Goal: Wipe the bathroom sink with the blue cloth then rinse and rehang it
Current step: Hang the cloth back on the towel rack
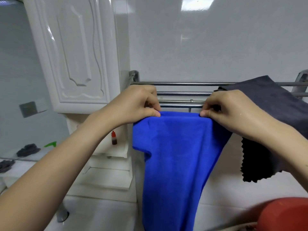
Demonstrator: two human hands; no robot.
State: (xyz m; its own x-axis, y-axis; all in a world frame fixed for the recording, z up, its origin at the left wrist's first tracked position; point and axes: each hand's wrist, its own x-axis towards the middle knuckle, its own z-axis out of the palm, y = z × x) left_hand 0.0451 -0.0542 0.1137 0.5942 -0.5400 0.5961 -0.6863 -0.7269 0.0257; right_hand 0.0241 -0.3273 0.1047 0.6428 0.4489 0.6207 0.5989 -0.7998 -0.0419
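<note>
Left hand [133, 104]: fingers [153, 113] curled, thumb and forefinger pinching the cloth's top left corner. This side is bunched, so it likely needs drawing outward to flatten the fold.
Rack [181, 83]: its bars run just behind both hands. I cannot tell whether the cloth lies over the front bar or is only held before it.
Cloth [176, 155]: hangs straight down between the hands, top edge taut. The step looks like rehanging, so both halves should drop evenly and not slide off.
Right hand [233, 110]: thumb and forefinger pinching the top right corner, skin glistening. It should let go only once the cloth sits.
Grey cloth [275, 100]: draped on the rack, touching the right wrist. Keep the two cloths from overlapping.
</note>
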